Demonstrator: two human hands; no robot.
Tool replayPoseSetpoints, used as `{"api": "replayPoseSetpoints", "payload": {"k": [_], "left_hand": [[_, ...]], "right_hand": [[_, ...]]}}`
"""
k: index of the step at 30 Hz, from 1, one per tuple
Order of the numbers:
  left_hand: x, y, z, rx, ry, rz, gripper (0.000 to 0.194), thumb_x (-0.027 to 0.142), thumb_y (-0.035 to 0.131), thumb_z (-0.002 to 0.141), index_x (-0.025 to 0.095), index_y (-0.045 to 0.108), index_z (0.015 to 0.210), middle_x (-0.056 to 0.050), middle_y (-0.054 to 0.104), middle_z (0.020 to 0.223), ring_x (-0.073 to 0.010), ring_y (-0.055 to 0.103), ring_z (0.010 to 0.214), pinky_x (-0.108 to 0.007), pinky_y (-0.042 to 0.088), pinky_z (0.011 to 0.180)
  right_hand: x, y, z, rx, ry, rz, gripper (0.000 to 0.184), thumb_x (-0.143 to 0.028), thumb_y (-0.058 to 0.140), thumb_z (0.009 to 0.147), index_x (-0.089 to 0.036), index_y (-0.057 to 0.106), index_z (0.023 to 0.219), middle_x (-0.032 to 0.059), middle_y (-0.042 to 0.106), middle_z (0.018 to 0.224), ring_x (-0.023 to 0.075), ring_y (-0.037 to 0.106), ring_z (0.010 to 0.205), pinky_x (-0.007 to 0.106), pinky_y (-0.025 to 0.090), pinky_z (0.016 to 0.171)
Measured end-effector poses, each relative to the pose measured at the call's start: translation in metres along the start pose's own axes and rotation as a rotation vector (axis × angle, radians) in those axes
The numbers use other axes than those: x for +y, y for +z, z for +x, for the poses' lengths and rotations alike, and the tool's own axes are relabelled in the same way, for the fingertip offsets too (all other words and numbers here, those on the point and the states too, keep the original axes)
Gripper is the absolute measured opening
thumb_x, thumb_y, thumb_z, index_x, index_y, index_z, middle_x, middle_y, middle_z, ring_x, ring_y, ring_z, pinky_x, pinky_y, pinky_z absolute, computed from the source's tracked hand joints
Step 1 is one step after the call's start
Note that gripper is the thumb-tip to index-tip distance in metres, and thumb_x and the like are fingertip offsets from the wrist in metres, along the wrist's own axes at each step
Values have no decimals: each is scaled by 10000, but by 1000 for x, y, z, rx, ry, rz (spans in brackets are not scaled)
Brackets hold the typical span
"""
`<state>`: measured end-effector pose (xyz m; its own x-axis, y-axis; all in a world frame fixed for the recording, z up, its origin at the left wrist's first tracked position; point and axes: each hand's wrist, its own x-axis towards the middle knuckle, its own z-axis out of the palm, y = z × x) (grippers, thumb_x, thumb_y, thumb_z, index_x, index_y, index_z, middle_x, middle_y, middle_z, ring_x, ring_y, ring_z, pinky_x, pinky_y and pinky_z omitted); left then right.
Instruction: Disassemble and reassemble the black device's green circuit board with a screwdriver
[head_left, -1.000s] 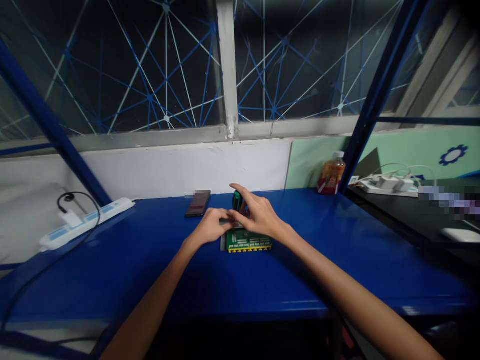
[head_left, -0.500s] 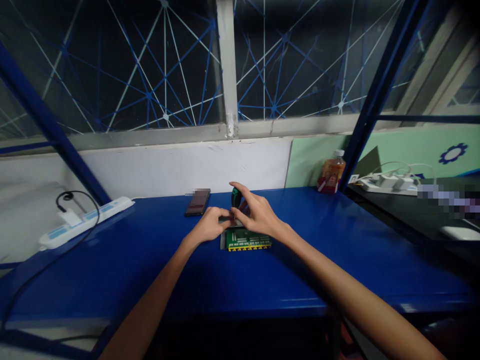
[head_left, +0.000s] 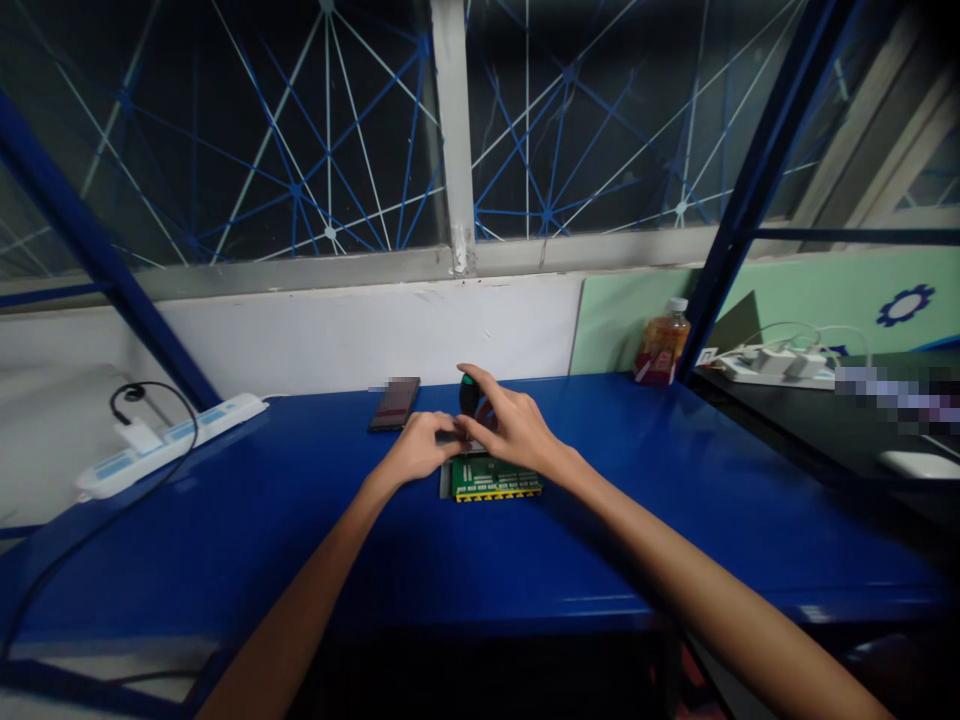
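Observation:
A green circuit board [head_left: 491, 480] with yellow edge connectors lies flat on the blue table [head_left: 300, 530]. My right hand [head_left: 511, 425] is curled round a screwdriver with a black and green handle [head_left: 469, 393], held upright over the board's far edge. My left hand [head_left: 417, 448] rests at the board's far left corner, fingers bent and pressed on the board beside the screwdriver's tip. The tip itself is hidden by my fingers.
A dark phone [head_left: 394, 403] lies behind my left hand. A white power strip [head_left: 169, 444] with a black cable sits at the far left. An orange drink bottle [head_left: 664, 345] stands at the back right. A blue post [head_left: 739, 210] and a black desk [head_left: 825, 420] border the right.
The screwdriver handle shifts slightly under my right fingers. Both hands stay at the board's far edge.

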<state>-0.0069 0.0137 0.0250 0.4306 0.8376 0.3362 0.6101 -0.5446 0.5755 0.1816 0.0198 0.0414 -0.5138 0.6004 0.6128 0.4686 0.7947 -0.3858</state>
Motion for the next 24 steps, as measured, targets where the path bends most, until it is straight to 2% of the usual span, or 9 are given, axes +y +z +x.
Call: {"api": "replayPoseSetpoints", "payload": {"k": [10,18,24], "left_hand": [[2,-2,0,-20,9,24,168,221,575,739,163,729,775,-52,719,813,-194,629,763,-286,445,721],[1,-1,-1,-7,11,26,170,246,596,744,166,736,796,-59,711,827,-206,622,787,-302,436,731],[-3,2,-1,6,-39,43,199,291,609,755,146,743,785,-71,691,784,-209,609,747,-304,433,699]], "right_hand": [[-2,-1,-1,-9,-15,11,610,-364,396,864,-202,260,1436,47,643,840,169,573,629,315,410,599],[3,2,1,-8,-29,35,625,-330,438,850,-219,272,1442,35,640,812,176,588,672,320,418,623],[0,1,2,-21,-31,32,600,-366,453,863,-215,305,1424,55,641,855,182,580,684,320,418,618]]}}
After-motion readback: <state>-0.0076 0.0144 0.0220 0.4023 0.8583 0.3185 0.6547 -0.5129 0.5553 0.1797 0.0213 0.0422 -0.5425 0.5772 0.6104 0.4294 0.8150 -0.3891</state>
